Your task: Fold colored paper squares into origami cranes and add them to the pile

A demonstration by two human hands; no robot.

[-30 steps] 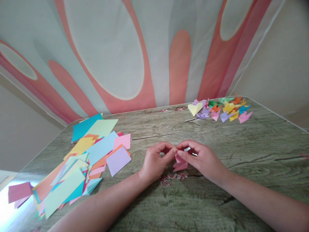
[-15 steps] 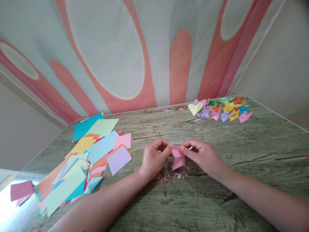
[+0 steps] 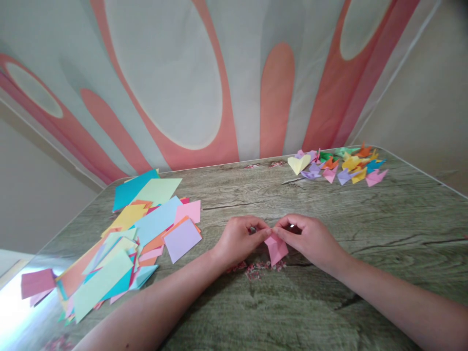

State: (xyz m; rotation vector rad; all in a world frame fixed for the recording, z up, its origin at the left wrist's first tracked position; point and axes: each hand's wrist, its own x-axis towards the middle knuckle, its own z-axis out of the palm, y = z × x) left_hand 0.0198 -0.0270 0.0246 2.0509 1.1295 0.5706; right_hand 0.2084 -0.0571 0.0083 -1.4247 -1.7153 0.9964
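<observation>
A small folded piece of pink origami paper (image 3: 277,249) hangs between my two hands, just above the table near the middle of the view. My left hand (image 3: 244,240) pinches its upper left edge between thumb and forefinger. With the same kind of pinch, my right hand (image 3: 306,237) holds the top edge from the right. The fingertips of both hands almost meet there and hide the paper's upper edge. Creases show on its lower part, which points down and is slightly tilted.
Loose sheets of coloured paper lie heaped on the left, a lilac sheet (image 3: 182,239) nearest my left hand. Several folded paper figures stand at the back right, beside a pale yellow folded heart (image 3: 299,165). The wood-grain table (image 3: 234,195) meets a patterned backdrop (image 3: 248,78).
My hands have come closer together at the paper's top edge. The pink paper has turned and sits a little lower and farther right in view. The whole view has shifted slightly.
</observation>
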